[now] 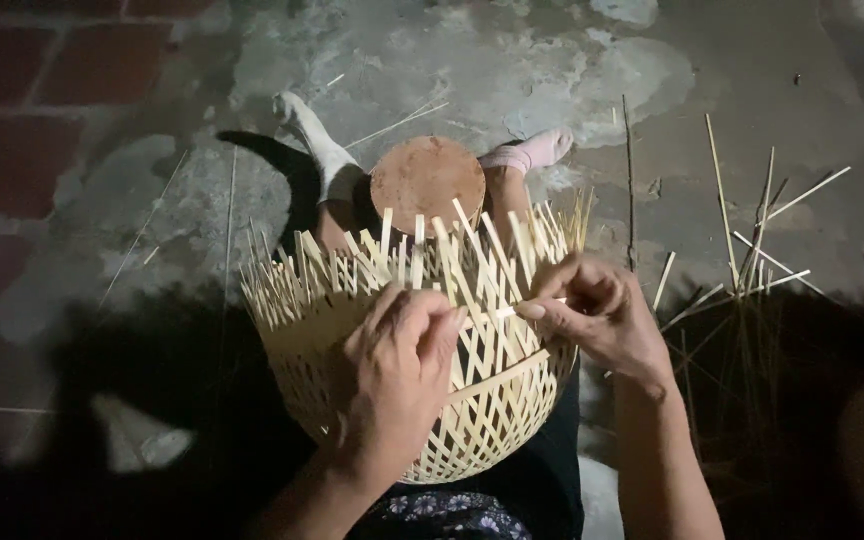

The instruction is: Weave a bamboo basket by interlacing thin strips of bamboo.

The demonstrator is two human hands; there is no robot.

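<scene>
Head view | half-woven bamboo basket (pixel 412 400) rests on the person's lap, loose ends up, within reach of both hands | left hand (pixel 402 365) curled over the rim, gripping strips | right hand (pixel 592 315) pinches one strip (pixel 517 310) | round wooden block (pixel 427 180) between socked feet | spare strips (pixel 752 260) at right, dim | lap in shadow
</scene>
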